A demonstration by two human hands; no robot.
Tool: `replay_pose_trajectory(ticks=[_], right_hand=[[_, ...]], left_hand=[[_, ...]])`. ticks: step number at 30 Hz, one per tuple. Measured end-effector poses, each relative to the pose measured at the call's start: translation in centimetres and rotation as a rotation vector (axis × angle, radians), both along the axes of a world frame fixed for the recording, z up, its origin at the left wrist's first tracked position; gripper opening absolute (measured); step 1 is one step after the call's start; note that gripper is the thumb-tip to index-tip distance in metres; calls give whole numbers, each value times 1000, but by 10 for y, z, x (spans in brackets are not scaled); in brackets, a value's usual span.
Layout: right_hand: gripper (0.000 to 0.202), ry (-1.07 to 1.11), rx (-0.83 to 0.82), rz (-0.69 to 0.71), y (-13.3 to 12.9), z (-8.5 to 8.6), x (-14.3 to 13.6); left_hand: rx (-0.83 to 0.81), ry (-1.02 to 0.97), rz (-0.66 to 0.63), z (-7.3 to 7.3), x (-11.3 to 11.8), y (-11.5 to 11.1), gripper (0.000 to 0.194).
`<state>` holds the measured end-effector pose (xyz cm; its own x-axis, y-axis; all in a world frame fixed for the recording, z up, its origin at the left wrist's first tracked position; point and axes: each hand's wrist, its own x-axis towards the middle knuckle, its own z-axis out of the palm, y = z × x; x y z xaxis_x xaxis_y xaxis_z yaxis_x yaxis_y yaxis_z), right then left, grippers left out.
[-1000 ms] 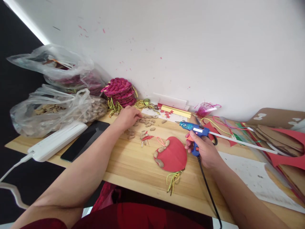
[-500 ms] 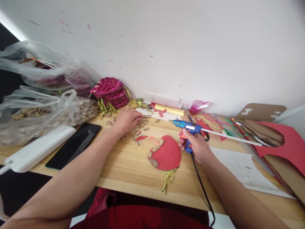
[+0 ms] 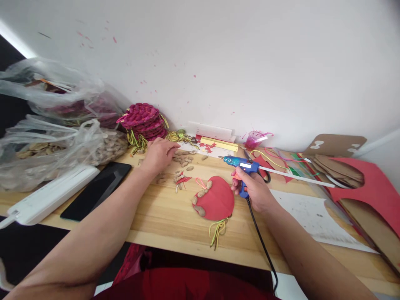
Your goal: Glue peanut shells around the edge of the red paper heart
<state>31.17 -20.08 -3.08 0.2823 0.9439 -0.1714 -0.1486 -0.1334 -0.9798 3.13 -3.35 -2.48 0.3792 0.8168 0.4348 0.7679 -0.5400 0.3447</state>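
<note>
My right hand [image 3: 251, 185] is wrapped round the handle of a blue hot glue gun [image 3: 245, 164], its nozzle pointing left and a long white glue stick [image 3: 293, 176] out of its back. My left hand [image 3: 160, 153] reaches over the table beside a small heap of loose peanuts [image 3: 183, 158]; its fingers are apart and partly bent, the tips partly hidden. Between the hands lies a round red card [image 3: 218, 198] with several peanuts [image 3: 201, 193] along its left edge, an orange loop [image 3: 201, 182] and a yellow-green string tassel [image 3: 218, 232].
Plastic bags [image 3: 67, 143] of peanuts, a white power strip [image 3: 53, 196] and a black phone [image 3: 96, 189] are at left. A stack of magenta peanut discs [image 3: 143, 118] stands by the wall. Cardboard pieces [image 3: 339, 168], red card [image 3: 375, 183] and stained white paper [image 3: 309, 214] lie right.
My left hand has shifted left over the peanuts, uncovering more of the heap. My right hand still holds the glue gun in about the same pose; the view has turned slightly.
</note>
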Motion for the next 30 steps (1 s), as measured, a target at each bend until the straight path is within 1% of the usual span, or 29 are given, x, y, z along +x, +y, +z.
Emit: replay_pose_trajectory(ticks=[4, 7, 9, 12, 13, 17, 20, 26, 28, 30], right_hand=[[52, -9, -7, -6, -1, 1, 0], [53, -14, -16, -5, -1, 2, 0], [52, -16, -22, -7, 0, 3, 0], [53, -16, -25, -12, 0, 3, -1], [53, -18, -27, -14, 0, 3, -1], [52, -21, -36, -30, 0, 3, -2], [51, -11, -39, -31, 0, 3, -2], [49, -9, -28, -21, 1, 0, 1], [48, -10, -21, -19, 1, -1, 2], [48, -16, -20, -16, 1, 0, 1]], left_hand=[[-108, -44, 141, 11, -20, 7, 33], [-153, -25, 230, 17, -31, 10, 43], [-161, -24, 230, 18, -34, 12, 42], [-193, -51, 173, 16, -37, 15, 25], [-210, -52, 162, 15, -37, 15, 22], [-232, -31, 127, 10, -35, 17, 24], [-220, -36, -4, 10, -29, 14, 22], [-301, -15, -402, 12, -16, 1, 15], [-309, -11, -475, 11, -12, -1, 15], [-308, -1, -494, 9, -8, -4, 16]])
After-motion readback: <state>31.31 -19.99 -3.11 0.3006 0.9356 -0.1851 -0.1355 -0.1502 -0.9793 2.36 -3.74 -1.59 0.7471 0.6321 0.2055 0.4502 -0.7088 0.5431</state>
